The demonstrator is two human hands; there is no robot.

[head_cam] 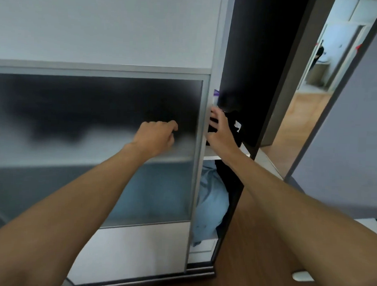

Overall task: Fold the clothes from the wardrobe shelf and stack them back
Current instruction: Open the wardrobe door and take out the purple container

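A black garment (233, 131) lies on the white wardrobe shelf (213, 153) in the narrow gap beside the sliding door (98, 118). My right hand (219, 131) reaches into the gap and grips the black garment near its left edge. A white label shows on the cloth. More black cloth (227, 174) hangs down below the shelf edge. My left hand (155, 135) is held in front of the frosted door panel with its fingers curled and nothing in it. A light blue garment (211, 199) fills the shelf below.
The frosted glass door covers most of the wardrobe; dark and blue shapes show dimly behind it. The dark wardrobe side panel (269, 70) stands at the right of the gap. Beyond it is an open doorway (308, 100) with a wooden floor.
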